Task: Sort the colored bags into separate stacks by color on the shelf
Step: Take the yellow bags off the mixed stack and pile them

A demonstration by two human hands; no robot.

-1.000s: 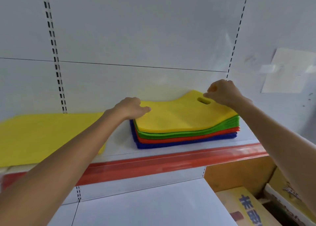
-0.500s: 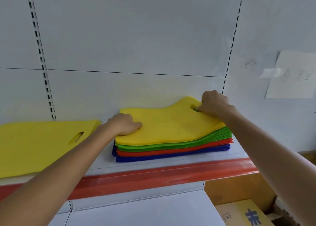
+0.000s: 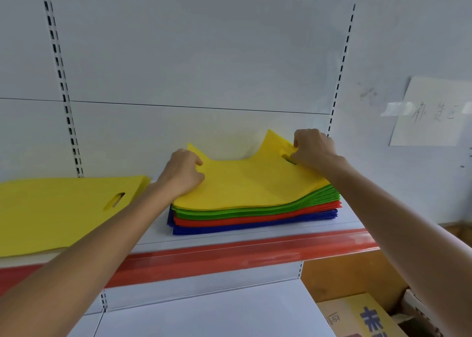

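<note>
- Back panel (image 3: 191, 55): white, spanning the view, a thin seam (image 3: 199, 107) crossing it.
- Slotted uprights: one standing left (image 3: 60, 76), one standing right (image 3: 341, 76).
- Shelf (image 3: 255, 237): white, carrying a red strip (image 3: 229, 256) along its front edge.
- Lower shelf (image 3: 204, 316): white, lying beneath.
- Wall (image 3: 408, 30), right: pale, bearing a taped, handwritten note (image 3: 434, 112).
- Brown panel (image 3: 344, 278) and printed carton (image 3: 357, 316): sitting lower right.
- Light: falling soft and even.

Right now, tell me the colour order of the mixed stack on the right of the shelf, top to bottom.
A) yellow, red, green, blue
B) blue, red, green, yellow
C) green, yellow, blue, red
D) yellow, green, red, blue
D: in the mixed stack, the top yellow bag lies over the green bags, then the red bags, with the blue bags at the bottom.
</note>
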